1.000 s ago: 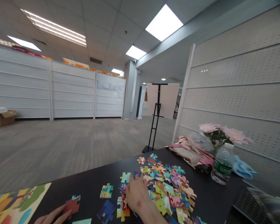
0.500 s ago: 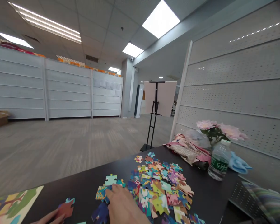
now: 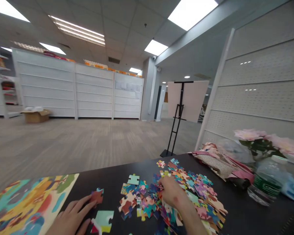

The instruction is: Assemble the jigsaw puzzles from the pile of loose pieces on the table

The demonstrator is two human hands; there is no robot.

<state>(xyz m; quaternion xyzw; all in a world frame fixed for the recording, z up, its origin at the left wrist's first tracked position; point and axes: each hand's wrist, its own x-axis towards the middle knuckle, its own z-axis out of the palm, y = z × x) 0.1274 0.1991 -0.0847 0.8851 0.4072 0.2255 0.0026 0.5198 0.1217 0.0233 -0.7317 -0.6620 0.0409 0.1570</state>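
Observation:
My left hand (image 3: pixel 72 215) lies low on the dark table, fingers stretched out and thumb apart. Its fingertips touch a reddish-brown jigsaw puzzle piece (image 3: pixel 97 197) with a blue edge. Just right of that hand is a mint-green and yellow puzzle piece (image 3: pixel 105 219). My right hand (image 3: pixel 172 193) reaches into a spread heap of colourful puzzle pieces (image 3: pixel 203 192). Its fingers are bent downward and closed among them; what they pinch, if anything, is hidden. Left of it sits a smaller cluster of pieces (image 3: pixel 128 202), with a mint piece (image 3: pixel 133 179) at its top.
A colourful printed picture sheet (image 3: pixel 39 202) lies at the left. On the table's right are a patterned cloth bag (image 3: pixel 220 163), a water bottle (image 3: pixel 267 182), pink flowers (image 3: pixel 284 143) and a blue cloth (image 3: pixel 292 187). A black easel (image 3: pixel 177 120) stands beyond the table.
The view has swung left, showing more of the picture sheet. My right hand has gone from the left cluster into the main heap. My left hand is further into view, fingers extended at the reddish-brown piece.

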